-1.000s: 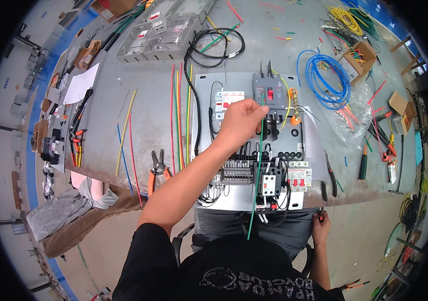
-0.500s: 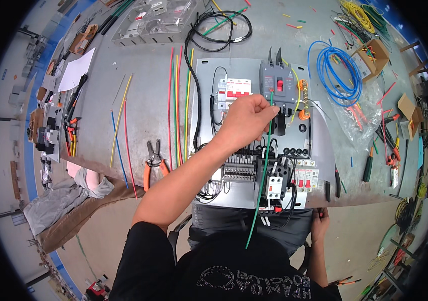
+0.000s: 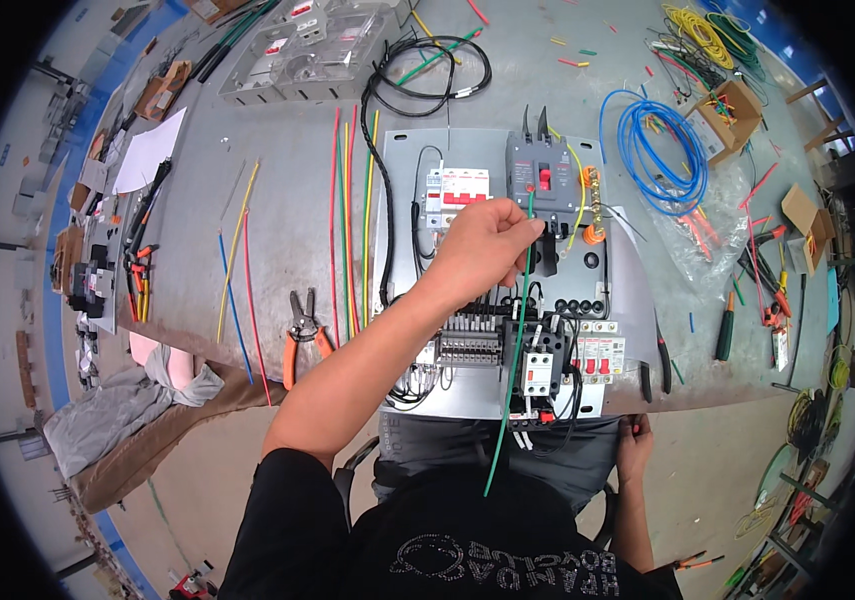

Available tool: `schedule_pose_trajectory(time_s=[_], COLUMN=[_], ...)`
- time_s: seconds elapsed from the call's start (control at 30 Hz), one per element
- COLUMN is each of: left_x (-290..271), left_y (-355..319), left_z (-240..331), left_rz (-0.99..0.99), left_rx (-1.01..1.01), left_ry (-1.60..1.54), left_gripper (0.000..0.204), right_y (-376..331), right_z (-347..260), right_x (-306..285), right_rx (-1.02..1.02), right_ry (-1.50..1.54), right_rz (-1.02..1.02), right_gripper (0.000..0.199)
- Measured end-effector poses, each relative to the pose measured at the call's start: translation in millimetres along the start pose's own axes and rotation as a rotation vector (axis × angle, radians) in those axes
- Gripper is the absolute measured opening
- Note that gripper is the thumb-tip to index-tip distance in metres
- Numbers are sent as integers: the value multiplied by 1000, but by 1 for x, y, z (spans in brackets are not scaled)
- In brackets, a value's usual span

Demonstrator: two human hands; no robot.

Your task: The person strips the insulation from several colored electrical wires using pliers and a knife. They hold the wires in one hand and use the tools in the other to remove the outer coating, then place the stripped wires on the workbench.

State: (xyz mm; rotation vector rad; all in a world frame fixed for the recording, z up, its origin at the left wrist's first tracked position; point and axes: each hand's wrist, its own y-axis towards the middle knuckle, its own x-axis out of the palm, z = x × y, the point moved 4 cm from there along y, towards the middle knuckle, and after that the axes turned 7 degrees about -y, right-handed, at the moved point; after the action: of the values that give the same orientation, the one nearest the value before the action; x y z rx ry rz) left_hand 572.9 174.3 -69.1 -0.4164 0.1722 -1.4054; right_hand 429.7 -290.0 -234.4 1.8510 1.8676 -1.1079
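My left hand (image 3: 487, 250) pinches a thin green tube (image 3: 518, 360), its fingers closed just in front of a grey moulded-case circuit breaker (image 3: 550, 178). From the fingertips the tube hangs down across the contactor (image 3: 537, 372) and over the front edge toward my lap. Its upper tip pokes up by the breaker's lower left part. All of this is over a grey metal mounting panel (image 3: 402, 225) fitted with small breakers (image 3: 459, 190) and a terminal block (image 3: 469, 348). Low beside the table edge, my right hand (image 3: 634, 450) has curled fingers; a small red spot shows there.
Left of the panel lie wire strippers (image 3: 303, 330) and straight red, yellow, green and blue lengths (image 3: 335, 220). On the right are a blue wire coil (image 3: 652, 150), a plastic bag (image 3: 707, 235), cardboard boxes (image 3: 732, 118) and a screwdriver (image 3: 725, 330). A seated person's leg (image 3: 162, 420) is at left.
The whole view has shifted slightly, so the panel and tools appear a little more to the left and lower. My left hand keeps its pinch on the green tube at the breaker.
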Motion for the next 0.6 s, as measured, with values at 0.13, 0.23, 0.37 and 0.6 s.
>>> schedule_pose_trajectory(time_s=[0.13, 0.23, 0.37, 0.6], left_x=[-4, -35, -118, -316], left_y=[-7, -31, -61, -81], left_z=[4, 39, 77, 31], left_rz=[-73, -23, 340, 763], left_rx=[47, 167, 307, 286], left_ry=[-230, -251, 70, 890], left_gripper=[28, 25, 26, 37], right_y=[-2, -10, -30, -39], right_z=[5, 20, 11, -32], right_x=[-10, -27, -42, -76], right_rx=[-42, -49, 45, -70], right_ry=[26, 42, 128, 0], right_rz=[-47, -120, -159, -153], right_gripper=[18, 13, 13, 16])
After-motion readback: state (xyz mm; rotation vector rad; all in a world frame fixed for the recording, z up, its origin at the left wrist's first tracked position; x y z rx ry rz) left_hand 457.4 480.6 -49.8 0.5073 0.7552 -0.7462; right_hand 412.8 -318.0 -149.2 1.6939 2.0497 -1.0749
